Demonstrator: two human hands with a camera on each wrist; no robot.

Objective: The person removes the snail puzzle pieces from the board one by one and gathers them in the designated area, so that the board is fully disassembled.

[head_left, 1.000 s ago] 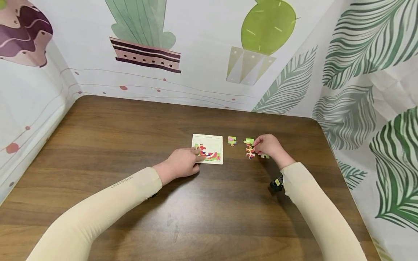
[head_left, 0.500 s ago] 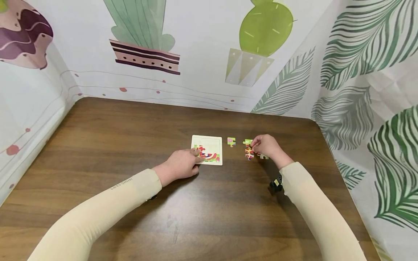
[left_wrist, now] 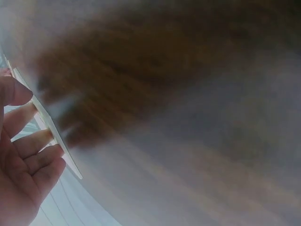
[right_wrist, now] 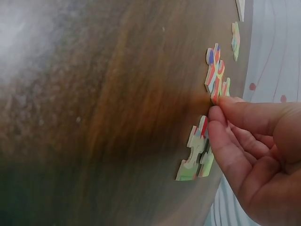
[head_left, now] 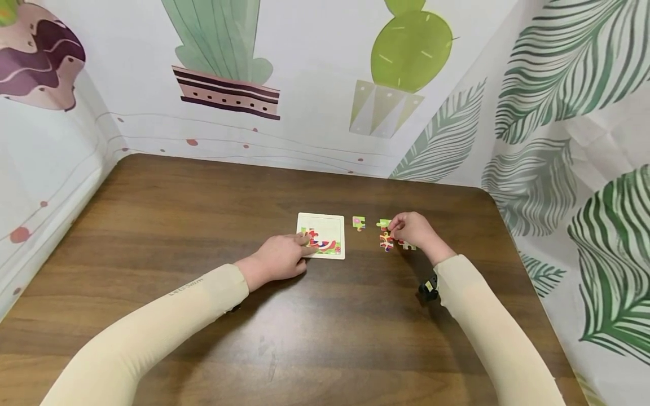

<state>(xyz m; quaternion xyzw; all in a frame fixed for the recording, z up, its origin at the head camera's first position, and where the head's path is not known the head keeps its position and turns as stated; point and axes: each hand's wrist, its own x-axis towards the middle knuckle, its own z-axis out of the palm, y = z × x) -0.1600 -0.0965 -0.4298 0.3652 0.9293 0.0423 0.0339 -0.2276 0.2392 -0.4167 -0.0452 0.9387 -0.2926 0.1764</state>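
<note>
A small white-framed jigsaw tray (head_left: 342,239) lies on the table in the head view, with red and green pieces fitted along its lower part. My left hand (head_left: 281,256) rests on its left side, fingers extended over the frame and picture. In the left wrist view the fingertips touch the edge of the tray (left_wrist: 59,139). To the right, my right hand (head_left: 415,232) has thumb and fingertips together at a red-and-yellow jigsaw piece (head_left: 387,241). The right wrist view shows them pinching the end of that jigsaw piece (right_wrist: 216,73); the contact point is partly hidden.
A green piece with a pink spot (head_left: 358,221) lies between the tray and right hand. Another green piece (head_left: 383,224) sits just behind the pinched one. Light-coloured pieces (right_wrist: 190,160) lie beneath the right hand. The brown wooden table (head_left: 325,327) meets a patterned wall covering (head_left: 315,135).
The right fingertips have shifted slightly left, onto the red-and-yellow jigsaw piece. The left hand stays on the tray. The head view has tilted a little upward.
</note>
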